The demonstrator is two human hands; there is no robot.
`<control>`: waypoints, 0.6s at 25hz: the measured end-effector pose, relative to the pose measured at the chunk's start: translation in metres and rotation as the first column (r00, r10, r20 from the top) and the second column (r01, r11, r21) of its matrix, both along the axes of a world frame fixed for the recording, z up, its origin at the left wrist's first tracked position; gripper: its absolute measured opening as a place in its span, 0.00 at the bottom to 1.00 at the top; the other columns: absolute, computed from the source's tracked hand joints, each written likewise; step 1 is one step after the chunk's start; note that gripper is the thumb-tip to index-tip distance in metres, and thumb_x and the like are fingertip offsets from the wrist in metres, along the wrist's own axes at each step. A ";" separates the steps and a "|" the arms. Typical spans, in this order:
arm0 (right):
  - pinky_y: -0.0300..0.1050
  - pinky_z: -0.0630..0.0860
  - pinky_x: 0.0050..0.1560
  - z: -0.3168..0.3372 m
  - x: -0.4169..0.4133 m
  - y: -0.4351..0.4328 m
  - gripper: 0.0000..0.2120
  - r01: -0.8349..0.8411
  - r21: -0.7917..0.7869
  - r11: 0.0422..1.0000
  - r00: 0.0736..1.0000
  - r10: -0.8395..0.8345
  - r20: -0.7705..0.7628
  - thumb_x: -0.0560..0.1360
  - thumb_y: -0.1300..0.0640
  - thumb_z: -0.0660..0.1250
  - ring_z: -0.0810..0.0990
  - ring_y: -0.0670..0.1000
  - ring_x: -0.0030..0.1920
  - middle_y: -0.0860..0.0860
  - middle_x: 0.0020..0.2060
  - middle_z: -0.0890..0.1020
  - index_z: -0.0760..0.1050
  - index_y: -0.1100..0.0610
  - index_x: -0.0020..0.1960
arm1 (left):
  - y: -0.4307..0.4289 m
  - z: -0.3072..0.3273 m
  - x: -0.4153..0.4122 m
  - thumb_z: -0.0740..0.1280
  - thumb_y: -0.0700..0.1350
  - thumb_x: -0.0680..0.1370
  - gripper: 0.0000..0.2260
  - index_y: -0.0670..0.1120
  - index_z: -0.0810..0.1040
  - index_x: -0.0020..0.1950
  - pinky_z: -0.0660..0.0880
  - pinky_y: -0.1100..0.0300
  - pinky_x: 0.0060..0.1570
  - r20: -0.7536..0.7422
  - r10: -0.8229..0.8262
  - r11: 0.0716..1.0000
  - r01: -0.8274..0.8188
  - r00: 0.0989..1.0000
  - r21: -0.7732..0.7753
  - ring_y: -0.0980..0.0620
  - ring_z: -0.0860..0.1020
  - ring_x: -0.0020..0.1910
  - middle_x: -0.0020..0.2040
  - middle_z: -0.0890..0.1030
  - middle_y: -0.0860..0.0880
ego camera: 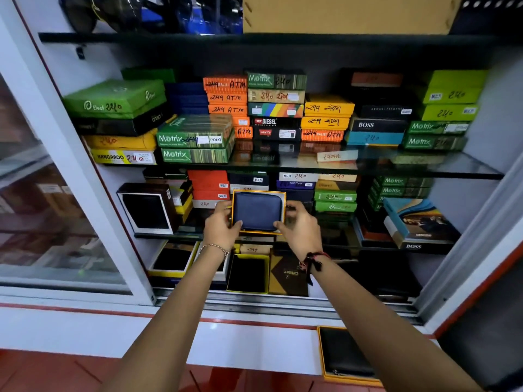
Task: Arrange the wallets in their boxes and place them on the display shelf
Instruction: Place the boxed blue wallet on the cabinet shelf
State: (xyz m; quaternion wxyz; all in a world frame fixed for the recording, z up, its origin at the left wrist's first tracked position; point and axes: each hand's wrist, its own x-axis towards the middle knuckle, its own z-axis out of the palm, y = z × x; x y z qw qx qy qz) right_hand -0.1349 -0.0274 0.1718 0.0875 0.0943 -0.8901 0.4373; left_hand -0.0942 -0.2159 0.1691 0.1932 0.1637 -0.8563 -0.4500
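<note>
Wallet (258, 211) first: it's a navy zip-around one, sitting in an open orange-rimmed box (283, 206) that's propped up tilted toward the camera on the middle glass shelf (424, 248), in front of the stacks of closed boxes.

Only one view here, the head cam, so that's all I've got. Left hand (222, 226) is on the box's left edge and right hand (300, 226) on the right edge, both curled loosely around the sides. Thumbs rest on the wallet's lower corners and the other fingers (291, 206) wrap round behind. So both hands are closed on the box, not gripping hard by the look of it.

Handling-wise, my guess is it's light, and the box is thin card, so stiff enough to hold by the side walls but easy to crush or bend if squeezed. The wallet looks like soft grained leather, not slippery, and probably loose in the tray, so tilting too far could let it slide out. I'd keep holding the box by its two side walls with thumbs pinning the wallet.

Another open box with a black wallet (346, 355) waits on the white ledge at lower right.
</note>
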 end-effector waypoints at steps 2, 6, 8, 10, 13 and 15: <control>0.51 0.80 0.55 0.003 -0.014 -0.014 0.25 0.018 0.025 1.000 1.000 -0.019 0.024 0.71 0.51 0.76 0.84 0.55 0.58 0.49 0.56 0.86 0.73 0.49 0.66 | -0.011 -0.002 -0.015 0.73 0.39 0.71 0.24 0.43 0.72 0.66 0.79 0.45 0.56 0.006 0.048 0.998 -0.048 0.999 -0.030 0.41 0.82 0.52 0.57 0.82 0.40; 0.53 0.80 0.57 0.006 -0.031 -0.031 0.24 0.027 0.060 0.998 0.999 -0.028 0.020 0.71 0.52 0.76 0.83 0.57 0.58 0.50 0.56 0.86 0.73 0.50 0.65 | -0.022 0.002 -0.032 0.73 0.40 0.71 0.24 0.44 0.71 0.65 0.79 0.45 0.56 0.020 0.097 0.993 -0.096 0.995 -0.062 0.41 0.82 0.54 0.57 0.82 0.42; 0.54 0.80 0.57 0.005 -0.033 -0.033 0.25 0.025 0.063 0.998 0.999 -0.026 0.018 0.71 0.52 0.76 0.83 0.57 0.59 0.50 0.57 0.86 0.73 0.50 0.66 | -0.024 -0.001 -0.035 0.73 0.41 0.71 0.24 0.45 0.70 0.65 0.80 0.44 0.54 0.032 0.103 0.992 -0.101 0.994 -0.080 0.40 0.82 0.52 0.55 0.82 0.41; 0.53 0.80 0.57 0.002 -0.033 -0.030 0.26 0.021 0.044 0.999 0.999 -0.023 0.034 0.71 0.52 0.76 0.83 0.56 0.59 0.50 0.58 0.85 0.73 0.51 0.67 | -0.025 -0.005 -0.037 0.73 0.40 0.71 0.24 0.45 0.69 0.65 0.80 0.45 0.55 0.024 0.101 0.993 -0.099 0.995 -0.062 0.40 0.82 0.53 0.56 0.82 0.41; 0.51 0.81 0.57 -0.001 -0.030 -0.021 0.27 0.020 -0.005 1.000 0.999 -0.020 0.030 0.71 0.52 0.77 0.83 0.54 0.59 0.51 0.59 0.85 0.73 0.53 0.68 | -0.022 -0.010 -0.033 0.73 0.38 0.71 0.24 0.45 0.70 0.65 0.79 0.45 0.57 -0.024 0.112 0.994 -0.112 0.993 0.009 0.42 0.82 0.54 0.58 0.81 0.42; 0.50 0.82 0.56 -0.002 -0.027 -0.015 0.27 0.024 -0.035 0.999 1.000 -0.024 0.020 0.71 0.52 0.77 0.84 0.53 0.56 0.51 0.59 0.85 0.74 0.54 0.67 | -0.020 -0.013 -0.027 0.73 0.38 0.72 0.25 0.45 0.70 0.66 0.79 0.45 0.56 -0.054 0.111 0.993 -0.110 0.992 0.033 0.43 0.82 0.52 0.58 0.81 0.42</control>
